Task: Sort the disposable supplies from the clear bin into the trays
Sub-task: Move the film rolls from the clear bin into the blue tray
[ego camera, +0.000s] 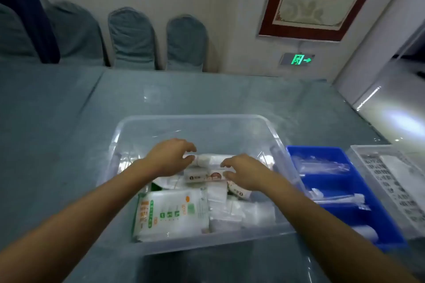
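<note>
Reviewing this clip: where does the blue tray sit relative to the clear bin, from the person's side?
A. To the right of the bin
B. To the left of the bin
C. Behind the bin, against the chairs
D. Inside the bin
A: the blue tray lies directly right of the clear bin, between it and a clear tray further right, while both hands reach into the bin.

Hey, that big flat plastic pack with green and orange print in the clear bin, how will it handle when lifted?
The big flat plastic pack looks soft and film-wrapped, so it will probably sag if lifted by one edge. The glossy wrap may be slippery. It seems light for its size.
</note>
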{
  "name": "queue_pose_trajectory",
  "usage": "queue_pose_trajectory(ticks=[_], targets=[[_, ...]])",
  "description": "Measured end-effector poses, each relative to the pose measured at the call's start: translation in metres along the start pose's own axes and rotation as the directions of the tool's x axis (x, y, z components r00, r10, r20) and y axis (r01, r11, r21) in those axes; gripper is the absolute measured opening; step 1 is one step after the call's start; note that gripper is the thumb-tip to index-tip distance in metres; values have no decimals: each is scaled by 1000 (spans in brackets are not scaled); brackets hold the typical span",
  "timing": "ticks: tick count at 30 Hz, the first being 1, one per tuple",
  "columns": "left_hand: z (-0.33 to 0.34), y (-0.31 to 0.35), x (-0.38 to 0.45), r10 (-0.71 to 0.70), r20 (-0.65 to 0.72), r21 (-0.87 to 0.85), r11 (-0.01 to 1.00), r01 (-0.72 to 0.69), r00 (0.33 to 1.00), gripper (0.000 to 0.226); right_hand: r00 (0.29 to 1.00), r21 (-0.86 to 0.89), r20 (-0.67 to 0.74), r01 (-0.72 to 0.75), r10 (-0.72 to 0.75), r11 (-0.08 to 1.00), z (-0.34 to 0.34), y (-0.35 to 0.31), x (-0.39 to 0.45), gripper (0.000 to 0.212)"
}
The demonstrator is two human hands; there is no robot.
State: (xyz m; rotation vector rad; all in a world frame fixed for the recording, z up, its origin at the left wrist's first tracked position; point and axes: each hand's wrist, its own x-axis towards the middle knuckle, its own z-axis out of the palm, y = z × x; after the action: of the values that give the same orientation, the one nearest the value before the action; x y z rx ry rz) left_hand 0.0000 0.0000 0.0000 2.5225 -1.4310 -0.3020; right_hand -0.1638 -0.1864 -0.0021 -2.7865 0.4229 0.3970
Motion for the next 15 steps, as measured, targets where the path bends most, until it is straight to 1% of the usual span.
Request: queue_pose_trajectory(ticks=[5, 7, 12, 15], targets=[[23, 3, 10, -33, 144, 70, 997, 23, 989, 37, 991, -55, 124, 51, -44, 997, 6, 8, 29, 41], [33, 3, 14, -32, 171, 84, 996, 18, 985, 36, 990, -54, 122, 70, -63, 996, 8, 14, 38, 43], [58, 9, 20, -20, 213, 76, 997, 4, 977, 42, 987, -120, 122, 115, -100, 986, 9, 34, 53, 50], [70, 14, 27, 27, 223, 124, 991, -56, 974, 41, 987, -134, 133, 109, -91, 985, 7, 44, 60, 51]])
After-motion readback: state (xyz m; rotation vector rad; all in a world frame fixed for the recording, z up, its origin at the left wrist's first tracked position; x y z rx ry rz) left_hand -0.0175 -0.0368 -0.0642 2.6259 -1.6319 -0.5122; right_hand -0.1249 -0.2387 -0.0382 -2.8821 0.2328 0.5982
